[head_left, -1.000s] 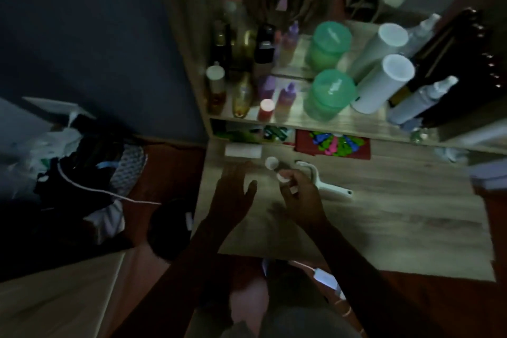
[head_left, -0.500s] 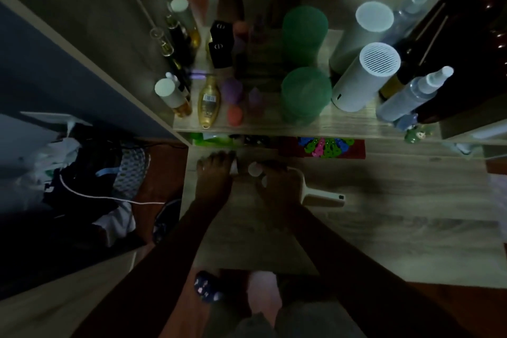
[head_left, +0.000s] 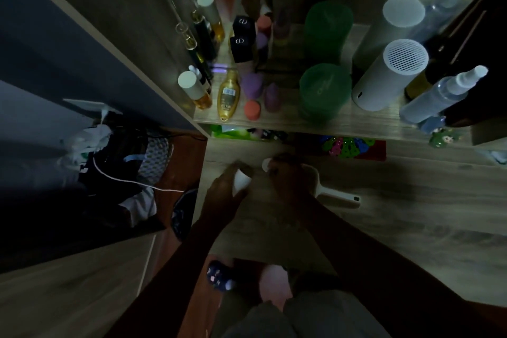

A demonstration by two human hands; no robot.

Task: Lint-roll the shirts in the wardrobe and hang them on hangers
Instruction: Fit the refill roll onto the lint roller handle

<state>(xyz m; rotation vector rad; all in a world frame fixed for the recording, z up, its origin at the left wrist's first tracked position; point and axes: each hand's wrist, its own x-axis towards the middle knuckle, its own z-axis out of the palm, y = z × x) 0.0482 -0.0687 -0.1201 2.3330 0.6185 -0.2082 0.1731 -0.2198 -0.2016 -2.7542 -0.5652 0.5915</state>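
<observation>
Pretty dark feed on my end, so take this with a grain of salt.

The roller [head_left: 337, 198] is in the middle of the frame, flat on the desk [head_left: 411, 214]. It's white plastic, and the handle points to the right with a small dark spot at its tip. The head end is hidden under a hand, so I can't see what state it's in. The roll [head_left: 241, 182] is a short white tube, off the roller and tilted, just left of center.

Hands, left to right:
- The left hand [head_left: 222, 195] has its fingers curled round the roll and grips it from the left side. It looks lifted a bit off the desk, but blur makes that hard to call.
- A little white round cap [head_left: 265, 165] sits between the two hands, right at the right hand's fingertips.
- The right hand [head_left: 288, 181] is hunched over the roller's head with the fingers bent down. I can't tell if it's actually gripping the roller or the cap, or just resting there.

The two hands are close but not touching.

Far left there's a clothes pile [head_left: 115, 151] with a white cable [head_left: 123, 180] across it. The shelf [head_left: 356, 123] above the desk is full of bottles.
</observation>
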